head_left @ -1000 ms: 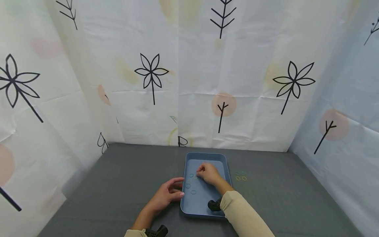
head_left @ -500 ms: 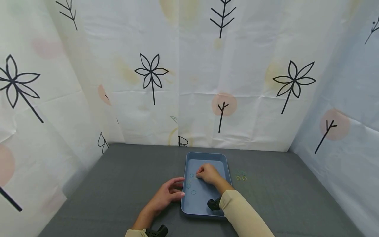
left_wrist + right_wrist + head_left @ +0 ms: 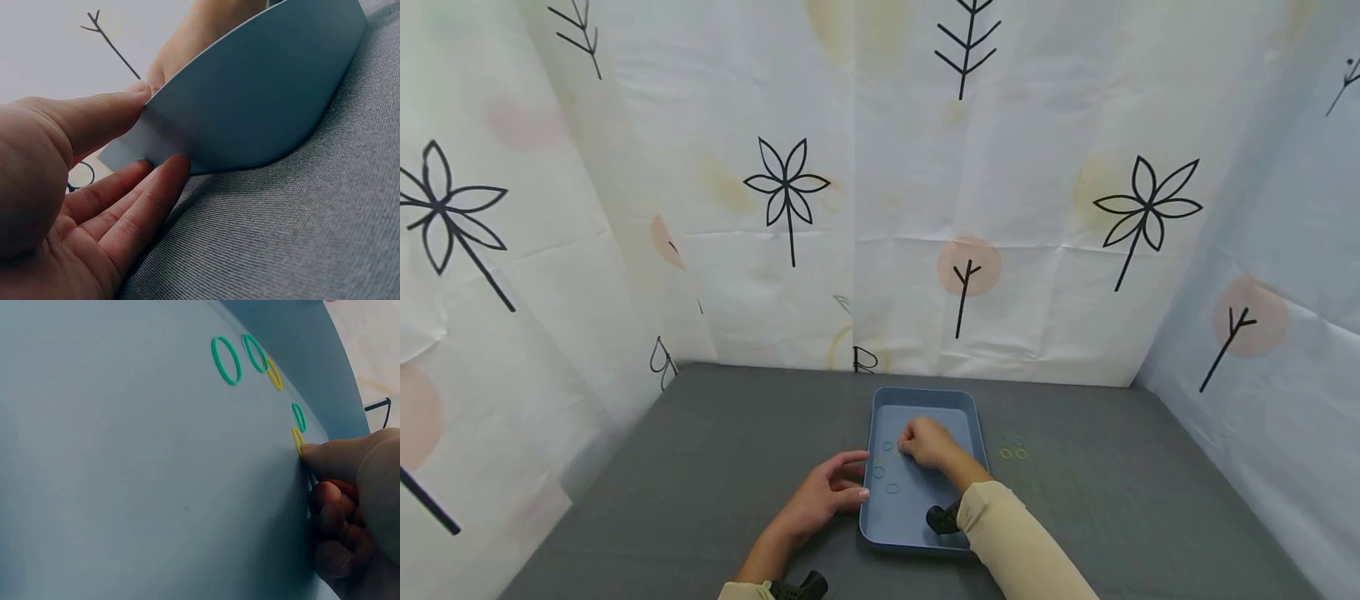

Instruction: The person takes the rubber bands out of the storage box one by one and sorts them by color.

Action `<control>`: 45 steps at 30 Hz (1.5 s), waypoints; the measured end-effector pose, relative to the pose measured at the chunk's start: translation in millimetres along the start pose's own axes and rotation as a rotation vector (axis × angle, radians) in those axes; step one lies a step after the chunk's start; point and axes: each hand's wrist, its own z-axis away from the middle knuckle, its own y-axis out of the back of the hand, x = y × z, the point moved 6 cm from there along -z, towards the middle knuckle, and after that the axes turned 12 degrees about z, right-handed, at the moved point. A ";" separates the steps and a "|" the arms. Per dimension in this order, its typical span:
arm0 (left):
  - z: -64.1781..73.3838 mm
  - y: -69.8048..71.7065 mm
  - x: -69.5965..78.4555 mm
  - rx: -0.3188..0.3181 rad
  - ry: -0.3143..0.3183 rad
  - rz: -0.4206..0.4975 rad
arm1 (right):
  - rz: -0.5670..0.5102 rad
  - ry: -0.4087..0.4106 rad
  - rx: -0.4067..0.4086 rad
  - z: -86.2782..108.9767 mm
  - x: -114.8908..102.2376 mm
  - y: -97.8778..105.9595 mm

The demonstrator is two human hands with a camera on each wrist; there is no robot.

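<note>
Right hand: thumb on yellow band, pinch unclear; shallow contact may cause slip. Left hand: extended fingers touch tray.

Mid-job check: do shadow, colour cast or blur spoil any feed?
Right wrist: bluish cast and a dark shadow beside the right hand, yet green rings and yellow rings read clearly. Left wrist: dim, the outside of the tray shaded near the left hand, the backdrop pale. Head: brighter, no obvious motion blur, but the rings look faint.
</note>
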 end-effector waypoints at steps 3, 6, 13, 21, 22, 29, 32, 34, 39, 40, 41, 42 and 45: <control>0.2 0.0 0.1 0.000 -0.002 -0.001 | 0.038 0.016 -0.023 0.8 -3.0 0.8; 0.3 0.1 0.6 0.001 -0.004 -0.005 | 0.064 0.027 -0.036 1.9 -5.7 2.1; -1.4 0.7 -0.6 0.007 -0.004 0.003 | 0.029 0.049 -0.032 4.7 -6.0 3.9; -2.1 0.4 -0.9 0.007 -0.007 0.017 | -0.038 0.067 -0.018 9.0 -2.8 9.1; -2.2 0.3 -1.0 0.007 -0.007 0.018 | -0.045 0.067 -0.018 9.8 -2.4 10.5; -1.3 -0.5 -0.8 0.013 -0.006 0.015 | -0.093 0.088 -0.004 16.1 2.3 23.3; -1.0 -0.6 -0.4 0.021 -0.004 0.013 | -0.103 0.094 0.000 17.9 6.7 28.3; -0.8 -0.6 -0.6 0.026 -0.002 0.015 | -0.108 0.101 0.003 18.9 9.7 31.7; -0.7 -0.7 -1.5 0.029 -0.008 0.010 | -0.066 0.101 0.011 21.3 15.8 41.9; -0.8 -0.7 -1.7 0.028 -0.011 0.008 | -0.054 0.103 0.017 22.3 16.7 44.4; -0.8 -0.7 -1.8 0.027 -0.013 0.007 | -0.043 0.101 0.018 23.3 17.7 46.7; -0.9 -0.7 -2.0 0.025 -0.015 0.006 | -0.032 0.101 0.022 24.2 18.6 49.0; -1.2 -0.7 -2.4 0.022 -0.018 0.010 | -0.019 0.087 0.031 26.8 22.8 55.5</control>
